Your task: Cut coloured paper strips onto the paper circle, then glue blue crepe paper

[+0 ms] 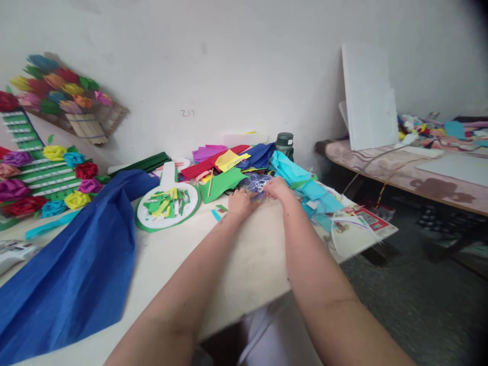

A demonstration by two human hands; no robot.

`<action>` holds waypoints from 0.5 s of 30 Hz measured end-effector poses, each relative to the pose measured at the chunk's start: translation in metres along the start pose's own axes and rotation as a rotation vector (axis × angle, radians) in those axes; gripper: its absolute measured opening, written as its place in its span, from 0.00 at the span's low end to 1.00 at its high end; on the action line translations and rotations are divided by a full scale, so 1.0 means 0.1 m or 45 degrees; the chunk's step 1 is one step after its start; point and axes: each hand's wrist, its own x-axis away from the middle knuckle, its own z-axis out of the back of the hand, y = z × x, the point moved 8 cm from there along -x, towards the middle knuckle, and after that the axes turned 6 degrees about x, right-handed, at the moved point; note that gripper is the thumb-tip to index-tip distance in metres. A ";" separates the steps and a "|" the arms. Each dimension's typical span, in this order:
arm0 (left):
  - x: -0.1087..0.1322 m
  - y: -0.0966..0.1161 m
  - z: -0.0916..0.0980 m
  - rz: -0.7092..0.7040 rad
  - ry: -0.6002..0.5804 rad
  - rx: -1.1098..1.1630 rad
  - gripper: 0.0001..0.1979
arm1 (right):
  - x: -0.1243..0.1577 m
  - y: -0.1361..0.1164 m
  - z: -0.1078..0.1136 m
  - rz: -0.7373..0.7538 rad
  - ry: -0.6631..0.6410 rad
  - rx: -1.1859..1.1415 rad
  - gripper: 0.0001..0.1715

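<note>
A loose tangle of white and purplish string [256, 181] lies among the craft papers, towards the back of the table. My left hand [241, 203] rests low at the tangle's near left edge, fingers curled in against the strands. On the tangle's right side, my right hand [277, 188] is closed, its fingertips pinched on the string. The exact strands in each hand are too small to make out. Just left of my left hand is a green paper sheet [221, 184] with a thin wooden stick [210, 183] on it.
A round white board with green edging [182, 217] bears paper scraps. Blue paper [87, 254] drapes across the left side, near paper flowers [88, 170]. Turquoise paper [292, 170] and a dark bottle [284, 144] stand at the right back. Another table [412, 178] is further right.
</note>
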 end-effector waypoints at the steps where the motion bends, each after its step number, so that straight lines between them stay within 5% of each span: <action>1: -0.02 0.01 0.00 0.010 0.005 -0.020 0.17 | 0.00 0.04 0.02 -0.071 0.002 -0.036 0.15; 6: -0.09 -0.13 -0.02 0.174 0.049 0.048 0.11 | 0.03 0.12 0.35 -0.119 0.381 -0.332 0.18; 9: -0.11 -0.24 -0.06 0.266 0.043 0.216 0.11 | 0.06 0.09 0.44 -0.037 0.470 -0.682 0.21; 12: -0.12 -0.36 -0.10 0.363 0.015 0.487 0.12 | 0.14 -0.07 0.40 0.119 0.316 -0.992 0.22; 15: -0.10 -0.46 -0.13 0.446 -0.001 0.813 0.16 | 0.29 -0.39 0.23 0.387 -0.129 -1.052 0.18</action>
